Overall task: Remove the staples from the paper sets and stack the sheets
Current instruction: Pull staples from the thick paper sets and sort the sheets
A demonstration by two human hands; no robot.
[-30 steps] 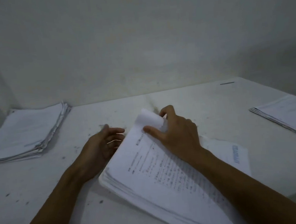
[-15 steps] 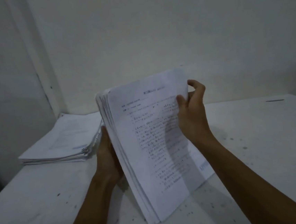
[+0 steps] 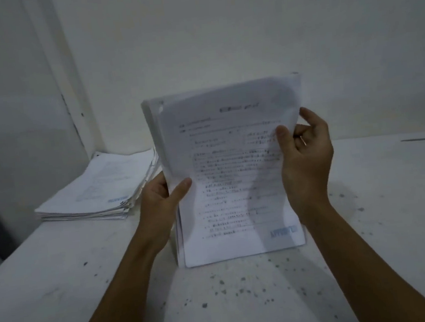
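Thick sheaf of printed sheets (image 3: pixel 233 174) stands upright on its bottom edge on the white desk (image 3: pixel 378 196), printed face toward the camera. Top sheet carries rows of small dark text, too blurred to read, and a pale blue stamp at the lower right corner. Upper right corner of the front sheet bows slightly. Left edge shows many layered pages, not perfectly flush.

Left hand (image 3: pixel 161 195) grips the sheaf at its left edge, about mid-height: thumb lies across the front sheet, the other fingers hidden behind the paper.

Right hand (image 3: pixel 305 152) holds the right edge higher up: thumb pressed on the front sheet, fingers curled round behind. A thin pale sliver lies between its fingers; cannot tell what it is.

Second pile of sheets (image 3: pixel 97 192) lies flat on the desk to the left, near the wall corner, edges fanned and uneven, well apart from the upright sheaf. Dark specks scatter over the desk surface in front. Small dark mark at far right of desk.
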